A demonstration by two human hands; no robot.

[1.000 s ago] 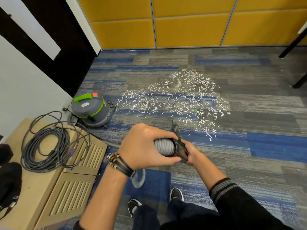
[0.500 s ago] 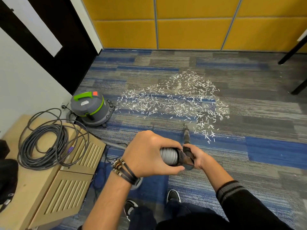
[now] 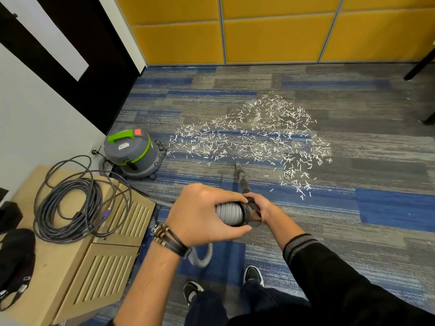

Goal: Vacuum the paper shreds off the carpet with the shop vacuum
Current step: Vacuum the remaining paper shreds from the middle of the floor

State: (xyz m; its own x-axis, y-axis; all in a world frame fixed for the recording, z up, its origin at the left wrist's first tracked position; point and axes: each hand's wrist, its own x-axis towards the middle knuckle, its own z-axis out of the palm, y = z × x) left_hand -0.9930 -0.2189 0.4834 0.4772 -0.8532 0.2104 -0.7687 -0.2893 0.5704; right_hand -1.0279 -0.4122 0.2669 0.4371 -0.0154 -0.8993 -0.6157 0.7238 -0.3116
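Observation:
White paper shreds (image 3: 254,137) lie scattered across the blue and grey carpet (image 3: 353,165). My left hand (image 3: 202,215) grips the grey ribbed hose (image 3: 229,214) of the shop vacuum. My right hand (image 3: 261,205) holds the dark cuff where the nozzle (image 3: 241,176) joins it. The nozzle's tip sits on the carpet at the near edge of the shreds, left of the densest near patch. The grey and green shop vacuum (image 3: 133,151) stands on the carpet at the left, by the wall.
A low wooden cabinet (image 3: 77,252) at the left carries a coil of grey cable (image 3: 70,203) and black items (image 3: 14,260). Yellow wall panels (image 3: 270,31) close the far side. Dark table legs (image 3: 419,64) stand at the far right. My shoes (image 3: 253,275) are below the hose.
The nozzle has swung to the left and reached farther forward, up to the near edge of the shreds. Both hands keep their grip.

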